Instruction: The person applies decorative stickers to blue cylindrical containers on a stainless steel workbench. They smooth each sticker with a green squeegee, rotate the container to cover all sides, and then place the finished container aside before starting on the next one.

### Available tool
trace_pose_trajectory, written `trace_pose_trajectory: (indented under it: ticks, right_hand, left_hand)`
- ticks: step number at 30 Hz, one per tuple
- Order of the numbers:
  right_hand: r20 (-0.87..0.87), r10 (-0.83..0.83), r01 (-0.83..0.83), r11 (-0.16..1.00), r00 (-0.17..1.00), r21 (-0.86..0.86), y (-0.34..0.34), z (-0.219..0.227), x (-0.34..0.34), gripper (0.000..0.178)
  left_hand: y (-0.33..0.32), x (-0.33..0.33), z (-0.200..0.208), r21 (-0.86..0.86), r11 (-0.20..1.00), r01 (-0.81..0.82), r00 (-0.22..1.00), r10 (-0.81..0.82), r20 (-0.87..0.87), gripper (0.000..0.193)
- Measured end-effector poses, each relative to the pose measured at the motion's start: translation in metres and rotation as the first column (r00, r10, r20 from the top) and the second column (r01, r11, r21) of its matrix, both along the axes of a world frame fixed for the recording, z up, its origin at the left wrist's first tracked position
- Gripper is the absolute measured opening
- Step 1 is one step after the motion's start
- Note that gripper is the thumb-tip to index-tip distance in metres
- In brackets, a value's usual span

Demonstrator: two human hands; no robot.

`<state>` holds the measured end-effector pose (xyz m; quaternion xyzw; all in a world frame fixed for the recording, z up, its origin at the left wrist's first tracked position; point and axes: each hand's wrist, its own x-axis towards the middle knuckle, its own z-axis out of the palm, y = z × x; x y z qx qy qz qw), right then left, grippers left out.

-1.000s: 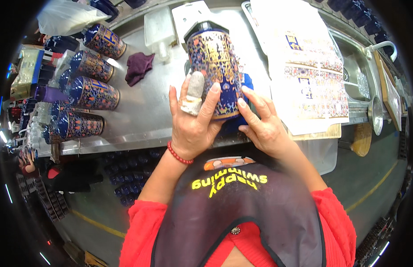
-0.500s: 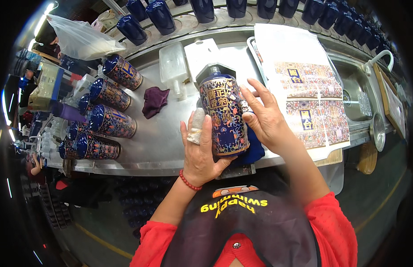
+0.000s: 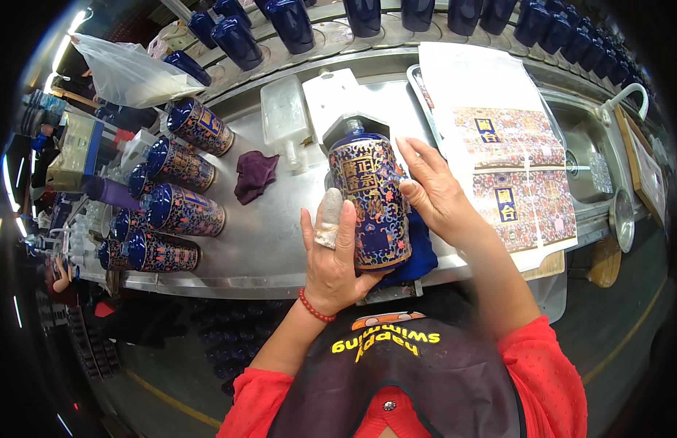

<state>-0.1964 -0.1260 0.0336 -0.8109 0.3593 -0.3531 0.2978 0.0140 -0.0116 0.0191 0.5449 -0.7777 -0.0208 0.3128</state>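
Left hand (image 3: 331,266) supports patterned bottle (image 3: 375,219) at left side and base; grey wrap (image 3: 330,219) on one finger. Right hand (image 3: 442,198) spread at bottle's right side. Purple cloth (image 3: 255,177) lies on steel counter (image 3: 258,232), leftward.

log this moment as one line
left hand: against patterned bottle | right hand: at bottle's right side | left: purple cloth, more bottles | right: printed sheet

A steel-topped workroom, tube-lit along one side.
From where I stood, the metal bench (image 3: 254,237) spanned the middle, a sink (image 3: 588,135) sat between two and three o'clock, a bright tube (image 3: 77,20) glowed at ten, and yellow lines (image 3: 167,395) crossed the dark floor (image 3: 619,310) at four and seven.
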Motion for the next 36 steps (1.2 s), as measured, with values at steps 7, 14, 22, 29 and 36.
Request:
trace_pose_trajectory:
  ticks: [7,14,22,29,36]
  right_hand:
    - [-0.077,-0.01,0.01,1.0,0.997,-0.002,0.001,0.008,0.007,0.059]
    - [-0.03,0.032,-0.03,0.998,0.999,0.061,-0.001,0.003,0.01,0.068]
    - [0.022,0.017,-0.018,0.999,1.0,0.051,-0.001,0.003,0.006,0.068]
    - [-0.005,0.05,-0.049,0.997,0.999,0.058,-0.002,0.011,0.008,0.065]
    - [-0.154,0.037,-0.036,0.999,0.987,0.01,0.042,0.019,-0.004,0.068]
  left_hand:
    - [-0.031,0.023,0.019,-0.04,0.999,0.025,0.97,-0.034,-0.242,0.082]
    - [-0.062,0.018,0.017,-0.007,0.999,0.051,0.958,-0.051,-0.282,0.081]
    - [-0.06,0.016,0.019,-0.005,1.0,0.031,0.964,-0.031,-0.265,0.081]
    - [-0.062,0.018,0.017,-0.027,0.999,0.025,0.972,-0.031,-0.233,0.08]
    - [-0.062,0.018,0.013,-0.006,0.999,0.041,0.959,-0.041,-0.28,0.084]
